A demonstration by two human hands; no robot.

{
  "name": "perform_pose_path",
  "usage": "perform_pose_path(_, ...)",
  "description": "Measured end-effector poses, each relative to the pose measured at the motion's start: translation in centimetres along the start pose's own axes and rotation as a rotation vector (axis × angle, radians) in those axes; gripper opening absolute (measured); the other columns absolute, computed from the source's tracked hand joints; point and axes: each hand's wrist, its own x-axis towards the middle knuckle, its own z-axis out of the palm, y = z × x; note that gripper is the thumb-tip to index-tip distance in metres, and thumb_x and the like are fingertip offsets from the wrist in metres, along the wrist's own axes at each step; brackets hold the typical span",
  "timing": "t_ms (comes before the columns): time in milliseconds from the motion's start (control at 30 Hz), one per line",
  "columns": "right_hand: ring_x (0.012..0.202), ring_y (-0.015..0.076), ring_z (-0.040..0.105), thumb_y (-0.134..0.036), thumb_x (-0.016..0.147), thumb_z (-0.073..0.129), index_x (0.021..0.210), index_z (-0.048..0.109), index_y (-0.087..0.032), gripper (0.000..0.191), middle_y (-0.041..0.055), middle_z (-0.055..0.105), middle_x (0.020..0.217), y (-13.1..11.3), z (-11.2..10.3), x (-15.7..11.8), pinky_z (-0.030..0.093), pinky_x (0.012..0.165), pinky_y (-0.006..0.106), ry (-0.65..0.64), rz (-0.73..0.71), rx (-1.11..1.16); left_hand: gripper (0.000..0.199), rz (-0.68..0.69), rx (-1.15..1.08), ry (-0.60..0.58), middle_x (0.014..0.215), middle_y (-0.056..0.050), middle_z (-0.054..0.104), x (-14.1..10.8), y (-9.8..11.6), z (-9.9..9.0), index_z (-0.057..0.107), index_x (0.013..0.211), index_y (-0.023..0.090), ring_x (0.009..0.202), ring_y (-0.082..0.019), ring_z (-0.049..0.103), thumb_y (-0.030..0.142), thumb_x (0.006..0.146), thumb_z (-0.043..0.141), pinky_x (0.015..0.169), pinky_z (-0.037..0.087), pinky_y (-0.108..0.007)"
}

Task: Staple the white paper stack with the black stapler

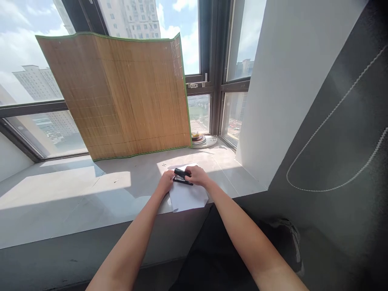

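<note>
A dark stapler (183, 173) lies across a few white sheets of paper (188, 198) on the pale window ledge. Its upper arm is raised from its base at the left end. My right hand (197, 175) is closed around the stapler's right end. At the left end, my left hand (165, 182) has its fingers bent against the stapler, beside the left edge of the paper. Those fingertips are partly hidden.
A large bamboo mat (130, 97) with green edging leans against the window behind the ledge (112, 194). Stacked round plates or lids (203, 140) stand in the far corner. A white wall (266, 93) and a hanging bead cord (318, 190) are on the right.
</note>
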Motion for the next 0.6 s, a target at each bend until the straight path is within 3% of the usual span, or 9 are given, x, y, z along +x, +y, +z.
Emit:
perform_pose_path(133, 0.084, 0.0185, 0.065, -0.021, 0.085, 0.066, 0.097, 0.079, -0.027, 0.019, -0.0001, 0.076, 0.09, 1.0, -0.5, -0.3, 0.043, 0.074, 0.028, 0.038, -0.014, 0.014, 0.023, 0.008, -0.041, -0.026, 0.091, -0.009, 0.072, 0.3, 0.1, -0.2, 0.067, 0.073, 0.021, 0.098, -0.026, 0.063, 0.022, 0.092, 0.053, 0.1, 0.048, -0.041)
perform_pose_path(267, 0.091, 0.0204, 0.068, -0.027, 0.086, 0.072, 0.105, 0.081, -0.025, 0.021, 0.0031, 0.078, 0.1, 1.8, -0.3, 0.0, 0.05, 0.083, 0.03, 0.105, -0.028, 0.175, 0.02, -0.026, -0.103, -0.014, 0.097, -0.005, 0.077, 0.2, 0.1, -0.5, 0.074, 0.086, 0.023, 0.099, -0.024, 0.067, 0.025, 0.089, 0.054, 0.098, 0.05, -0.038)
perform_pose_path(333, 0.087, 0.0196, 0.067, -0.033, 0.09, 0.068, 0.095, 0.082, -0.023, 0.017, 0.0046, 0.078, 0.096, 1.9, -0.3, 0.3, 0.05, 0.082, 0.03, 0.229, -0.006, 0.209, 0.022, -0.058, -0.138, 0.012, 0.099, -0.005, 0.078, 0.2, -0.2, -0.5, 0.075, 0.091, 0.023, 0.099, -0.024, 0.069, 0.023, 0.087, 0.054, 0.096, 0.052, -0.037)
perform_pose_path(433, 0.069, 0.016, 0.057, -0.032, 0.092, 0.057, 0.063, 0.073, -0.021, 0.035, 0.0029, 0.069, 0.071, 2.1, -0.3, 0.6, 0.044, 0.069, 0.028, 0.362, 0.091, 0.181, 0.024, -0.1, -0.199, 0.044, 0.1, -0.005, 0.08, 0.3, -0.7, -0.6, 0.075, 0.091, 0.022, 0.099, -0.023, 0.072, 0.022, 0.083, 0.053, 0.097, 0.054, -0.038)
perform_pose_path(500, 0.059, 0.0133, 0.047, -0.027, 0.085, 0.056, 0.048, 0.06, -0.02, 0.037, 0.0001, 0.057, 0.058, 2.5, -0.3, 0.6, 0.036, 0.059, 0.027, 0.336, 0.125, 0.179, 0.024, -0.131, -0.239, 0.065, 0.101, -0.005, 0.08, 0.5, -1.0, -0.6, 0.074, 0.092, 0.021, 0.101, -0.024, 0.073, 0.022, 0.082, 0.053, 0.099, 0.055, -0.04)
perform_pose_path(600, 0.054, 0.0112, 0.035, -0.024, 0.077, 0.056, 0.041, 0.046, -0.021, 0.037, -0.0027, 0.042, 0.05, 3.1, -0.1, 0.6, 0.027, 0.054, 0.028, 0.278, 0.119, 0.2, 0.024, -0.189, -0.309, 0.103, 0.107, -0.008, 0.08, 0.6, -1.4, -0.6, 0.071, 0.099, 0.02, 0.106, -0.024, 0.075, 0.023, 0.084, 0.053, 0.1, 0.057, -0.04)
